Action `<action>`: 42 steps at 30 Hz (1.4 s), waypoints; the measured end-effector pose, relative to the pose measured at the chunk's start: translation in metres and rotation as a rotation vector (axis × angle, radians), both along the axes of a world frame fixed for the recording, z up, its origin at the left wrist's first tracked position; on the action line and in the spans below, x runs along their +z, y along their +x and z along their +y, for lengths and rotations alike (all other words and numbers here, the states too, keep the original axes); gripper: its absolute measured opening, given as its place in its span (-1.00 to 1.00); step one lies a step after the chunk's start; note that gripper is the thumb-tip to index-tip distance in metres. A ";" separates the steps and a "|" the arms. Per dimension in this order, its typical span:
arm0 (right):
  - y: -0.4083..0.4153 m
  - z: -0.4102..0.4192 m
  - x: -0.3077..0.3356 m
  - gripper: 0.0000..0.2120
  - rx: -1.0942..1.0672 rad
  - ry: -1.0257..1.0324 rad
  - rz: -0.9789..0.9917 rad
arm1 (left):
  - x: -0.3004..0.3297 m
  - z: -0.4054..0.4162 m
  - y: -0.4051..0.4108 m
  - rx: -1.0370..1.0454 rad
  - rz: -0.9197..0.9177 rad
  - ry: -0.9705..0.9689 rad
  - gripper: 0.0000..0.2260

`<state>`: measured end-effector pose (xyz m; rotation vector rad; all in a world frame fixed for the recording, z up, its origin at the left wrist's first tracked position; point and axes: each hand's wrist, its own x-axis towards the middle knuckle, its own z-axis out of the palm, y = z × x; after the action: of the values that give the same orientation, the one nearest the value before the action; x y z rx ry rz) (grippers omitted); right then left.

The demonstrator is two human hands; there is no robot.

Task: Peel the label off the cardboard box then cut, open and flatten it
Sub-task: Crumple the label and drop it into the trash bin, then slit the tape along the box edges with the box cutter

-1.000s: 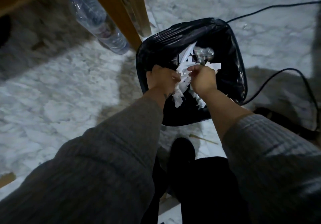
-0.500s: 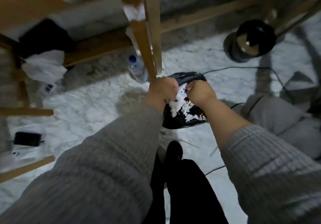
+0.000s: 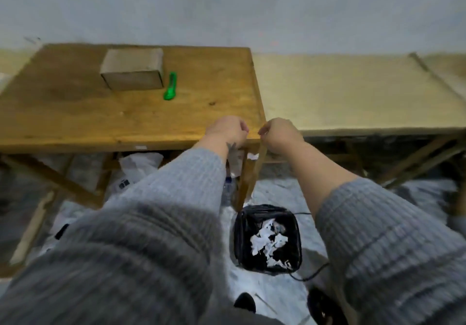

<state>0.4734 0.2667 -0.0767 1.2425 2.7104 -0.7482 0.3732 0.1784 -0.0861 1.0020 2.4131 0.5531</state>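
A black-lined bin (image 3: 268, 217) holding white scraps (image 3: 267, 242) stands beside the wooden table (image 3: 75, 112).

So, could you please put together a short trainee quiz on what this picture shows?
1. True or false: the green knife lies on top of the cardboard box.
2. Where are the white paper scraps? A) on the wooden table B) in the black bin C) in the hands
3. Fill in: both hands, left and right, hover over the table's front ____ corner.

Key: 1 false, it lies beside the box; 2 B; 3 right.
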 end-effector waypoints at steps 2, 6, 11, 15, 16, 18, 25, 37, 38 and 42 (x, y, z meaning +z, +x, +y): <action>-0.031 -0.010 0.011 -0.76 0.049 0.033 0.026 | 0.011 -0.015 -0.027 0.053 0.027 0.018 -0.86; -0.103 -0.026 0.022 -0.76 0.123 0.075 0.057 | 0.021 -0.047 -0.092 0.138 0.073 0.046 -0.89; -0.200 -0.050 0.022 -0.75 0.127 0.049 0.086 | 0.026 -0.083 -0.187 0.174 0.129 0.063 -0.88; -0.262 -0.054 0.014 -0.74 0.071 0.009 0.082 | 0.024 -0.100 -0.259 0.168 0.145 0.086 -0.87; -0.273 -0.053 0.009 -0.74 0.045 -0.007 0.080 | 0.022 -0.101 -0.274 0.156 0.147 0.087 -0.86; -0.291 -0.051 -0.003 -0.74 -0.014 -0.035 0.080 | 0.017 -0.100 -0.301 0.133 0.151 0.104 -0.84; -0.341 -0.053 -0.046 -0.69 -0.249 -0.163 0.096 | -0.003 -0.077 -0.367 -0.023 0.192 0.063 -0.57; -0.382 -0.020 -0.066 -0.78 -0.438 -0.270 0.113 | -0.042 -0.065 -0.405 -0.125 0.334 -0.142 -0.49; -0.383 -0.016 -0.064 -0.78 -0.472 -0.275 0.146 | -0.042 -0.065 -0.405 -0.126 0.324 -0.149 -0.49; -0.382 -0.007 -0.044 -0.79 -0.520 -0.475 0.363 | -0.040 -0.064 -0.403 -0.120 0.282 -0.179 -0.49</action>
<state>0.0912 0.2595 -0.1206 1.8212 2.2073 -1.6981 -0.0294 0.1142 -0.1263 1.2032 2.5660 0.1584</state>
